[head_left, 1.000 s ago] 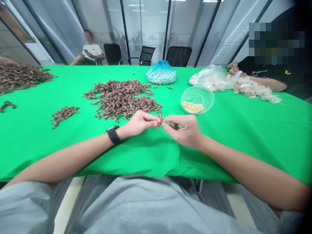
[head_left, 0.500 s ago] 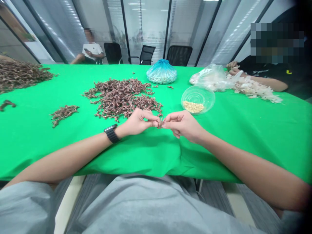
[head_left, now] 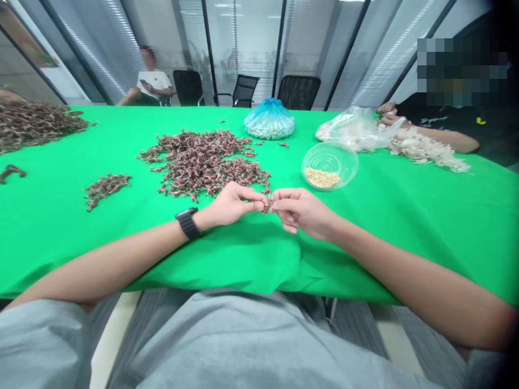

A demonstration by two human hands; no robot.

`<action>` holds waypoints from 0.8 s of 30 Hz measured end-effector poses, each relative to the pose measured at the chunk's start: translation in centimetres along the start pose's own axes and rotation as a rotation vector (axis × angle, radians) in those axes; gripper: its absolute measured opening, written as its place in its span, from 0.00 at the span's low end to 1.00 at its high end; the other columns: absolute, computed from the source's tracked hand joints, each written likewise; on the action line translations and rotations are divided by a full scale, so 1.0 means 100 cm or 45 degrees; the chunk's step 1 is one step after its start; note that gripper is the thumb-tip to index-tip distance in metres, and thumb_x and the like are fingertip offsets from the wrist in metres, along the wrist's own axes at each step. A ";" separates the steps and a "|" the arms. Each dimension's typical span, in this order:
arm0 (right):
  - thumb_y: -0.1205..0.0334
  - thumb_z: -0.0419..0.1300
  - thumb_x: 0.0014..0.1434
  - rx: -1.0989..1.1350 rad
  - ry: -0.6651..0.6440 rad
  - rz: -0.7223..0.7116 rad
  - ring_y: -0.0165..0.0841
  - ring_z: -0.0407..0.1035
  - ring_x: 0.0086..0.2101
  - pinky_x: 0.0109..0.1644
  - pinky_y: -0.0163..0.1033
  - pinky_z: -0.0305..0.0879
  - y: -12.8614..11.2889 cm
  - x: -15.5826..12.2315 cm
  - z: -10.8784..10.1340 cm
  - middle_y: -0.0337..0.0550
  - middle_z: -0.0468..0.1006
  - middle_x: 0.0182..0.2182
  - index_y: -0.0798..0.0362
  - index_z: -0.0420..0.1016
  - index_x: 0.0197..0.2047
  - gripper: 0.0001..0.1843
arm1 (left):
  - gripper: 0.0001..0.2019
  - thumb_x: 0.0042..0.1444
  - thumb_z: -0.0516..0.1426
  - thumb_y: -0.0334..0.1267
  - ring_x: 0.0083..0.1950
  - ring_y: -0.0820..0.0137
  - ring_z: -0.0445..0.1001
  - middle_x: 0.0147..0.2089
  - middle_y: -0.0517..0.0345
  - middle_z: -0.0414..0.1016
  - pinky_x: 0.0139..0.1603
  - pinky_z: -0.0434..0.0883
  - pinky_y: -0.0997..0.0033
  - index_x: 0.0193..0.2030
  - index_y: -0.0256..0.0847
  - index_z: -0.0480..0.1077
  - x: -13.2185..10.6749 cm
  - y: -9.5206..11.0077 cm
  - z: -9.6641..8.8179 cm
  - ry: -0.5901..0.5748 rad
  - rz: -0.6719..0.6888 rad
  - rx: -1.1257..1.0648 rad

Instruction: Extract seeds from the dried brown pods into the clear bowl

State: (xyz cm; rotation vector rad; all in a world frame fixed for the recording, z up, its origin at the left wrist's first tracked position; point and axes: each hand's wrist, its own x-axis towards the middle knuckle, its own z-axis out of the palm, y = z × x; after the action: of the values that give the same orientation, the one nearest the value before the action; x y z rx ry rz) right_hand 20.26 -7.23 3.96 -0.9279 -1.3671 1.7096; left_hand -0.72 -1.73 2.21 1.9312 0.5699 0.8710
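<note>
My left hand (head_left: 235,204) and my right hand (head_left: 302,210) meet in front of me above the green cloth, fingertips pinching a small brown dried piece (head_left: 266,205) between them. Most of that piece is hidden by my fingers. Just beyond my hands lies a large heap of reddish-brown dried pods (head_left: 205,163), with my left fingers close to its near edge. A black strap watch (head_left: 187,223) sits on my left wrist. A smaller clump of the same pods (head_left: 106,190) lies further left.
A clear plastic bowl (head_left: 330,166) holds pale grains to the right. Beyond are a blue bag of white pieces (head_left: 269,121) and a clear bag (head_left: 352,129). A co-worker's hands (head_left: 388,114) work over pale husks. Another pile (head_left: 32,125) lies far left; a seated person (head_left: 151,80) is behind the table.
My hands have stayed together at the same spot, with small shifts of the fingers on the brown piece. My right hand's fingers have curled and turned slightly. The piles have not moved.
</note>
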 end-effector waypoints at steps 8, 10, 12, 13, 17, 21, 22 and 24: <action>0.61 0.62 0.55 0.106 -0.163 0.396 0.22 0.41 0.13 0.14 0.29 0.49 -0.004 0.000 -0.008 0.25 0.53 0.13 0.54 0.70 0.30 0.07 | 0.17 0.56 0.66 0.53 0.33 0.69 0.76 0.32 0.49 0.83 0.38 0.71 0.71 0.36 0.40 0.85 -0.002 0.006 -0.002 -0.048 0.139 0.188; 0.58 0.62 0.59 -0.050 -0.098 0.178 0.23 0.46 0.14 0.15 0.31 0.53 -0.003 0.000 -0.007 0.26 0.56 0.14 0.53 0.71 0.33 0.08 | 0.20 0.54 0.67 0.55 0.34 0.67 0.77 0.33 0.48 0.83 0.39 0.72 0.70 0.35 0.37 0.84 -0.001 0.004 -0.002 -0.009 0.047 0.086; 0.55 0.61 0.63 -0.355 0.029 -0.152 0.25 0.51 0.15 0.18 0.33 0.56 0.000 0.000 -0.007 0.29 0.60 0.17 0.53 0.71 0.34 0.10 | 0.22 0.53 0.67 0.56 0.34 0.68 0.76 0.33 0.49 0.82 0.39 0.72 0.70 0.34 0.34 0.83 0.001 0.001 -0.003 0.021 -0.055 -0.008; 0.55 0.60 0.64 -0.554 0.102 -0.330 0.25 0.53 0.16 0.20 0.33 0.56 0.002 0.000 -0.007 0.30 0.61 0.18 0.53 0.72 0.35 0.11 | 0.22 0.53 0.67 0.56 0.33 0.69 0.75 0.32 0.50 0.82 0.38 0.71 0.71 0.33 0.33 0.83 0.001 -0.001 -0.003 0.029 -0.096 -0.042; 0.59 0.55 0.70 -1.301 0.233 -0.901 0.27 0.62 0.22 0.28 0.35 0.58 0.009 0.002 -0.013 0.35 0.70 0.23 0.54 0.74 0.41 0.10 | 0.21 0.53 0.68 0.54 0.29 0.75 0.69 0.30 0.53 0.79 0.33 0.68 0.75 0.32 0.32 0.81 0.002 -0.005 0.000 0.026 -0.194 -0.190; 0.63 0.52 0.72 -1.714 0.229 -1.188 0.32 0.73 0.33 0.38 0.37 0.63 0.011 0.004 -0.021 0.45 0.80 0.34 0.55 0.74 0.42 0.11 | 0.21 0.51 0.69 0.53 0.26 0.77 0.66 0.31 0.52 0.79 0.29 0.66 0.76 0.32 0.32 0.80 0.001 -0.006 0.004 0.026 -0.248 -0.326; 0.63 0.52 0.72 -1.793 0.236 -1.236 0.33 0.73 0.34 0.38 0.37 0.62 0.011 0.004 -0.023 0.45 0.81 0.34 0.55 0.74 0.41 0.11 | 0.21 0.50 0.70 0.54 0.26 0.77 0.66 0.31 0.52 0.79 0.28 0.66 0.76 0.31 0.32 0.80 0.001 -0.006 0.005 0.027 -0.257 -0.345; 0.64 0.51 0.72 -1.921 0.248 -1.304 0.33 0.73 0.31 0.36 0.38 0.61 0.010 0.005 -0.023 0.44 0.80 0.31 0.54 0.74 0.38 0.12 | 0.22 0.49 0.70 0.55 0.25 0.76 0.66 0.30 0.52 0.79 0.27 0.66 0.76 0.31 0.33 0.80 0.001 -0.005 0.006 0.030 -0.273 -0.369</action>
State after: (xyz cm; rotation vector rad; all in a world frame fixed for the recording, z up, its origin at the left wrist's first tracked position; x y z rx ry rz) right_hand 21.94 -5.94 2.57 -0.7410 -2.3252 -0.3616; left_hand -0.19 -1.71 1.59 1.5691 0.6160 0.7922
